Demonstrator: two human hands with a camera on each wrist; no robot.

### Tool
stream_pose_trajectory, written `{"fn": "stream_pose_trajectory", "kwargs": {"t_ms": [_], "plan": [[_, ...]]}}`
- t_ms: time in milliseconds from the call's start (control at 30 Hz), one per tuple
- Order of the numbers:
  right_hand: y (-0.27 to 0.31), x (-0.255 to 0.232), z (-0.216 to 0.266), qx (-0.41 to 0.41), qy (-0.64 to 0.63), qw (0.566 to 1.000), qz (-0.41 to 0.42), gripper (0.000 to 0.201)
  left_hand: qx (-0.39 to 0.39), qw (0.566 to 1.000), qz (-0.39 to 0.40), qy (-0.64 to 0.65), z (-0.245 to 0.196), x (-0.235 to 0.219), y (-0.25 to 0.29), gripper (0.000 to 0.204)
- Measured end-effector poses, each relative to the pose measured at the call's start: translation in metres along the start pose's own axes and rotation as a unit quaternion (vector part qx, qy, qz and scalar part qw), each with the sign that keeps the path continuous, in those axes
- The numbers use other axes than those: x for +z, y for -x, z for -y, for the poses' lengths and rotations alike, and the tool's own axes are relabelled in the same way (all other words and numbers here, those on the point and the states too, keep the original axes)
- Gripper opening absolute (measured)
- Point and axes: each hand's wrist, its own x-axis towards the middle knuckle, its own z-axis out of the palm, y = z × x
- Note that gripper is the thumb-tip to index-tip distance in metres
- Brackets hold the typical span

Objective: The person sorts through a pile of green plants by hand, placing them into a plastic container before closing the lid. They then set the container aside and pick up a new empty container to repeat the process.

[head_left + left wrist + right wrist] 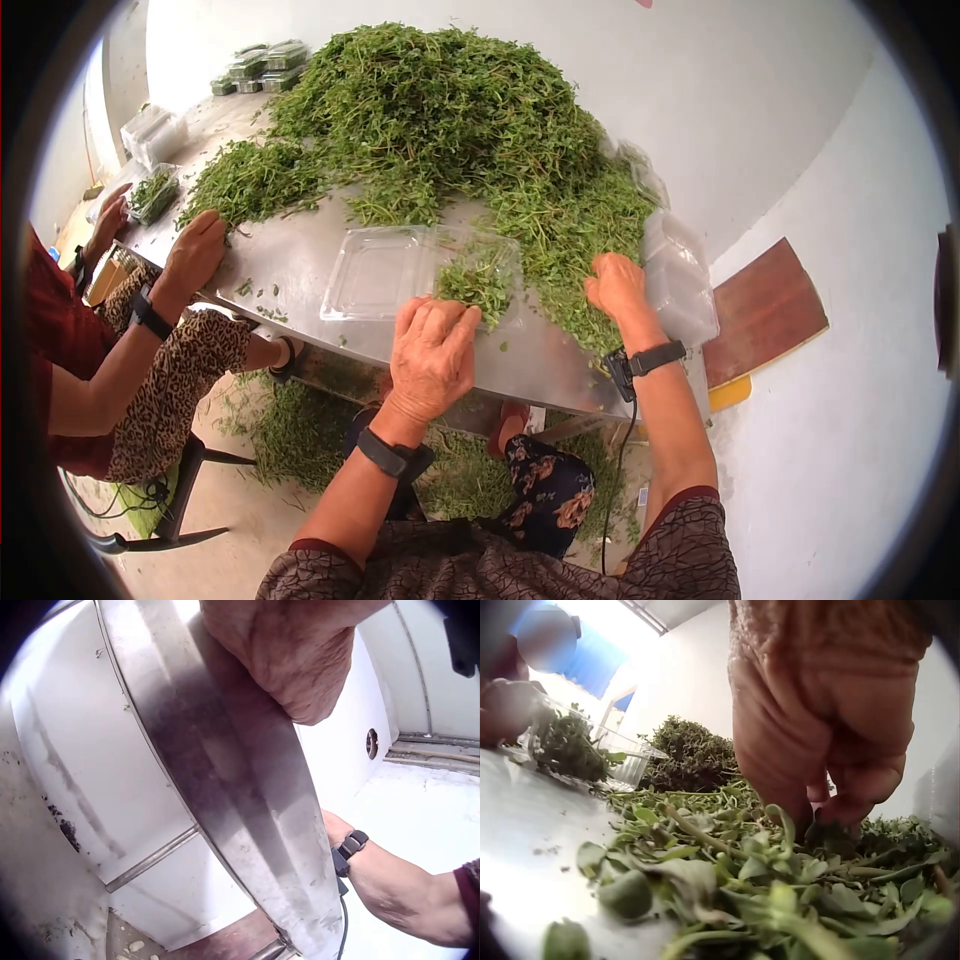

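An open clear plastic clamshell box [375,275] lies on the metal table with a small heap of leafy green sprigs [475,285] in one half. My left hand [435,345], fingers curled, grips the box's near edge beside those sprigs; its fingertips are hidden in the head view. In the left wrist view only the heel of that hand [292,667] shows above the table edge. At the right, my right hand [617,285] dips into the spread greens [570,250]. The right wrist view shows its thumb and fingers [847,806] pinching down among the leaves.
A tall pile of greens [430,110] covers the back of the table [400,345]. Stacked empty boxes [680,280] stand beside my right hand. Another person's hand [195,250] works at the left, near filled boxes [265,65]. Greens lie on the floor [300,430].
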Motion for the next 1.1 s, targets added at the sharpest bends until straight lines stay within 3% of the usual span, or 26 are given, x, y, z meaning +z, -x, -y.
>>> {"fn": "stream_pose_trajectory", "kwargs": {"t_ms": [67,167,233,367,500,700,733,800,833,900,933,1000,1100], "plan": [[-0.002,-0.002,-0.004,0.007,0.020,0.999,0.038,0.015,0.001,1.000,-0.001,0.000,0.001,0.000,0.000,0.042],[-0.001,-0.017,-0.005,0.022,0.016,0.999,-0.017,0.016,0.007,1.000,0.004,-0.007,0.003,0.001,0.002,0.041],[0.000,-0.040,-0.003,0.073,-0.115,0.989,-0.058,0.011,0.011,1.000,0.010,-0.014,0.002,0.001,0.002,0.042],[-0.011,-0.052,-0.011,0.107,-0.220,0.969,-0.043,0.008,-0.001,1.000,-0.001,0.000,-0.001,0.001,0.000,0.040],[-0.021,-0.034,-0.001,0.124,-0.179,0.976,0.018,0.012,0.005,1.000,-0.002,-0.003,0.002,0.002,0.001,0.041],[-0.025,-0.027,0.021,0.077,-0.039,0.992,0.090,0.058,0.003,1.000,0.003,0.002,0.001,0.001,0.002,0.044],[-0.024,-0.019,0.019,0.077,-0.040,0.992,0.092,0.058,0.002,1.000,0.005,0.002,0.001,0.000,0.002,0.044],[-0.022,-0.008,0.016,0.059,-0.041,0.997,0.036,0.038,0.002,1.000,0.002,0.000,0.000,0.000,0.002,0.044],[-0.024,-0.008,0.015,0.059,-0.042,0.997,0.038,0.038,0.001,1.000,0.003,-0.001,0.001,0.000,0.002,0.044],[-0.029,-0.009,0.013,0.061,0.023,0.994,0.087,0.012,0.004,1.000,0.004,0.005,0.001,0.000,0.002,0.044],[-0.028,-0.005,0.009,0.062,0.023,0.994,0.088,0.012,0.004,1.000,0.005,0.005,0.001,0.000,0.002,0.044],[-0.025,0.004,-0.001,0.004,-0.021,1.000,-0.004,0.005,0.002,1.000,0.007,0.002,0.001,0.000,0.002,0.044],[-0.024,-0.005,-0.008,0.047,-0.104,0.993,0.000,0.011,-0.001,1.000,0.002,0.004,0.001,0.001,0.003,0.044]]}}
